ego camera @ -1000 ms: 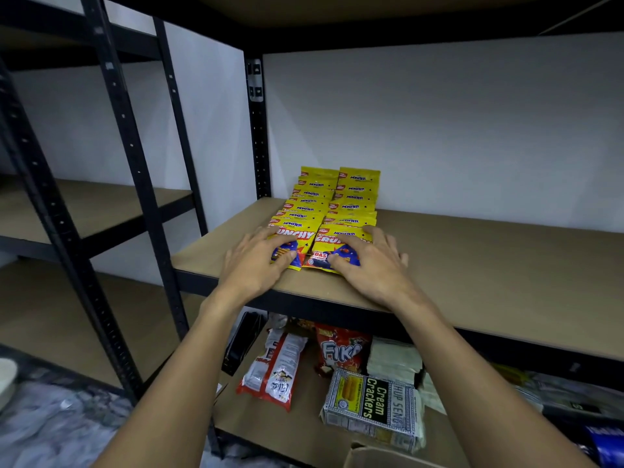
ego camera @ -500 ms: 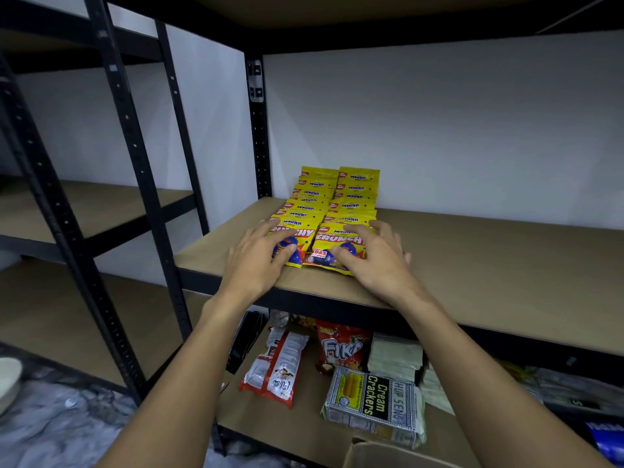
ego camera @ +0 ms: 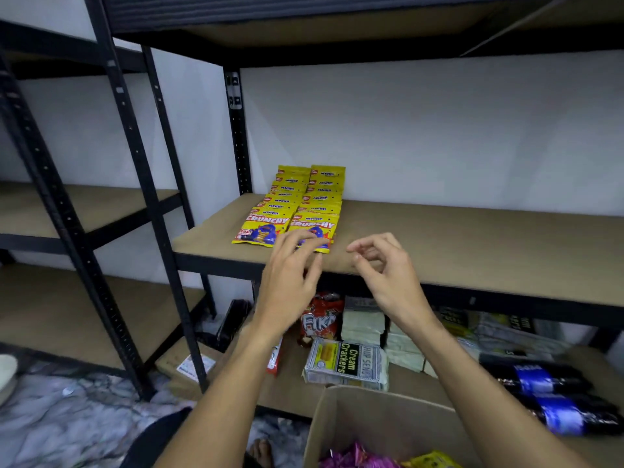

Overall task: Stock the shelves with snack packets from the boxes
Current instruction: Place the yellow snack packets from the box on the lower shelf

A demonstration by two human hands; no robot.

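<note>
The yellow packets (ego camera: 297,211) lie flat on the shelf (ego camera: 472,251) in two overlapping rows running from the front edge toward the wall, at 11 o'clock from view centre. The left hand (ego camera: 287,282) is raised in front of the shelf edge, at 6 o'clock from the rows. Its grip is open and empty, fingers loosely spread. The fingertips overlap the front packet of the right row in view; contact cannot be confirmed. The right hand (ego camera: 388,275) is at 3 o'clock from the left hand, apart from it. Its grip is also empty, fingers loosely curled. The box (ego camera: 388,423) stands open at 6 o'clock, with pink and yellow packs (ego camera: 358,459) inside. On the lower shelf (ego camera: 290,390) are a red pack (ego camera: 320,319), crackers (ego camera: 344,364) and, at 4 o'clock, bottles (ego camera: 547,393).
</note>
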